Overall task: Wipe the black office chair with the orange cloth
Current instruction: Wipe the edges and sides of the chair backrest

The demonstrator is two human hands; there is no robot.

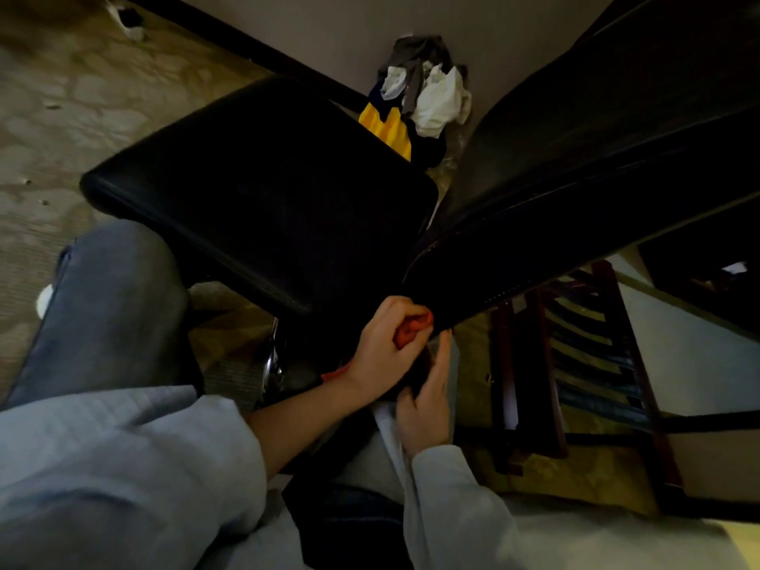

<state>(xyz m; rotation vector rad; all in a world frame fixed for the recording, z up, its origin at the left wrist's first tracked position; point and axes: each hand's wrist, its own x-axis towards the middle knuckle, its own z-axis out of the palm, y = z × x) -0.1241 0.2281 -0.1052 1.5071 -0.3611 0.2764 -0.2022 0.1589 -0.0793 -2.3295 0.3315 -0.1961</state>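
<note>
Left hand (382, 351) grips orange cloth (411, 329) against chair (263, 191).

The office chair (263, 191) stands centre; a clothes pile (427, 96) lies on the floor (61, 117) far behind it, a wooden chair (538, 372) near right.

Bunched orange cloth (413, 329) against black office chair (263, 191)

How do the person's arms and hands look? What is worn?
Both sleeves are light grey. The left sleeve is pushed up to the elbow; the right sleeve reaches the wrist. The left hand and right hand are bare, without gloves.
</note>
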